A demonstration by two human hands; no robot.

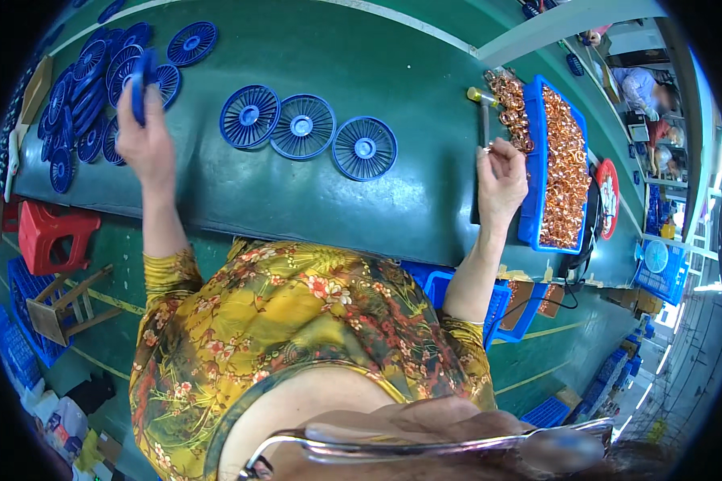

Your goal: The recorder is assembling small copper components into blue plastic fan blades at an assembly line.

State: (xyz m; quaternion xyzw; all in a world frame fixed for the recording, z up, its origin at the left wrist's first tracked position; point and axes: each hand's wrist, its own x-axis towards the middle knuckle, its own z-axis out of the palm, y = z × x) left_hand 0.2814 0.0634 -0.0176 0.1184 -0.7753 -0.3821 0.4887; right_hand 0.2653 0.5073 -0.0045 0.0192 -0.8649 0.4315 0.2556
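Observation:
On the left, my left hand (146, 148) grips a blue spoked plastic disc (139, 86), held on edge and blurred by motion beside a heap of similar discs (80, 96). Three more spoked discs lie in a row mid-table: a left one (249, 117), a middle one (302, 127) partly overlapped by it, and a right one (365, 148). My right hand (503, 178) is closed in a pinch; what sits at its fingertips is too small to make out. It is over or beside the shaft of a yellow-faced hammer (484, 120) lying on the table.
A blue tray (531, 212) full of copper-coloured rings (565, 168) stands at right, with loose rings (512, 100) spilled beside it. Beyond it is a red round dish (607, 199). A red stool (52, 232) and a wooden stool (64, 313) stand below left. Other people work at far right.

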